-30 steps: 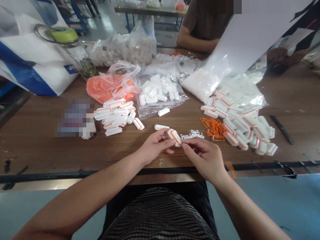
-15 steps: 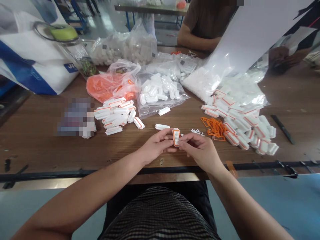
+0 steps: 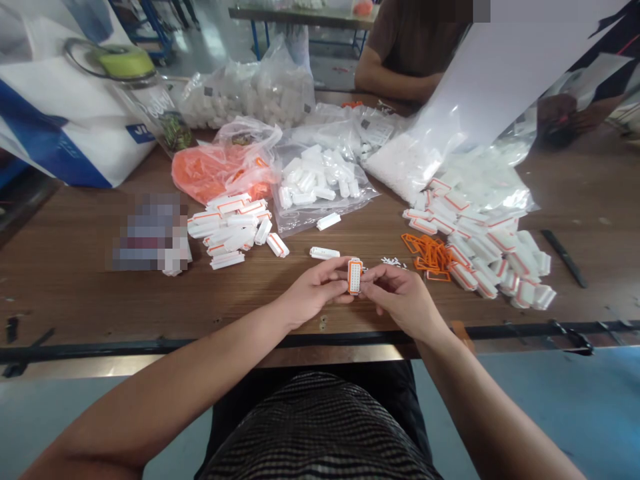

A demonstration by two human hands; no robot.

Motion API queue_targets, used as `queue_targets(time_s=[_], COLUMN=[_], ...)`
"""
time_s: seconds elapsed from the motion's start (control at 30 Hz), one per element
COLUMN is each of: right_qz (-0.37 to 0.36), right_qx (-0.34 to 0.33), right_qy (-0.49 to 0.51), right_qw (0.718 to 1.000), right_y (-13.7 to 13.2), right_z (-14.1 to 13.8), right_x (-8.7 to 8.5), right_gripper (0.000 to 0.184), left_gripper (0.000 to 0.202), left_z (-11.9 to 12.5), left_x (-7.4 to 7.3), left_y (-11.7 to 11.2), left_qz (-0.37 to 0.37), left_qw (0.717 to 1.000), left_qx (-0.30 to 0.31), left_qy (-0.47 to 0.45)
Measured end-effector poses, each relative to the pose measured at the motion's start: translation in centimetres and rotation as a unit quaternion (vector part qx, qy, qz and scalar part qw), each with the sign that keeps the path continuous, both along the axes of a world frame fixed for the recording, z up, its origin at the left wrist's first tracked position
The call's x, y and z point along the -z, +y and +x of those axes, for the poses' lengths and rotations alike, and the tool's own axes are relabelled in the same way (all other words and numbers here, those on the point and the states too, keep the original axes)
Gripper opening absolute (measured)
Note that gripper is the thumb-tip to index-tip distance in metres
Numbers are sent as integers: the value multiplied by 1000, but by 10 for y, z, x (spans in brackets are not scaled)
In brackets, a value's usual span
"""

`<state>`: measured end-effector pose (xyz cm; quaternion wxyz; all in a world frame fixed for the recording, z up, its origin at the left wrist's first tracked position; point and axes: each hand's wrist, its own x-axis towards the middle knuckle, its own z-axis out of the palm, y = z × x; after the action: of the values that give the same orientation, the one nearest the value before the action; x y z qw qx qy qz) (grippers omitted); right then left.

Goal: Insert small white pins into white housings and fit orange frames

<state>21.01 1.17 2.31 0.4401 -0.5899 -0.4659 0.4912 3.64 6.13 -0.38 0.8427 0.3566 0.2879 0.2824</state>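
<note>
My left hand (image 3: 313, 291) and my right hand (image 3: 400, 298) meet above the near edge of the wooden table (image 3: 75, 287). Both pinch one small white connector with an orange rim (image 3: 355, 276), held upright with its open face toward me. A single white connector (image 3: 324, 253) lies just behind my left hand. A scatter of tiny white pins (image 3: 391, 261) lies behind my right hand. Loose orange rings (image 3: 427, 252) sit to the right of the pins.
A pile of white-and-orange connectors (image 3: 483, 250) lies right, a smaller pile (image 3: 230, 230) left. Clear bags of white parts (image 3: 317, 180) and an orange bag (image 3: 215, 173) sit behind. Another person's arm (image 3: 395, 83) rests across the table. A black strip (image 3: 564, 257) lies far right.
The connector turned from lying tilted between my fingertips to standing upright with its orange-rimmed face toward me. Both hands shifted slightly away from me and closer together.
</note>
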Motion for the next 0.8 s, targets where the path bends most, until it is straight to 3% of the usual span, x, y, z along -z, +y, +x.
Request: queue_targets(time_s=[0.37,0.6,0.8], right_qz=[38,7,-3], right_qx=[34,47,55], right_qy=[-50,-8,2], right_qw=[997,999,998], right_y=[1,3,5], right_z=[-6,-4,-6], right_x=[8,15,11], right_gripper=[15,24,23], left_gripper=[44,44,48], left_z=[-1,-2,-4], left_x=[4,-3,-2], left_y=[2,3,4], left_qz=[40,16,22], left_qw=[999,1000,999], left_qx=[0,22,26], left_qy=[19,14,13])
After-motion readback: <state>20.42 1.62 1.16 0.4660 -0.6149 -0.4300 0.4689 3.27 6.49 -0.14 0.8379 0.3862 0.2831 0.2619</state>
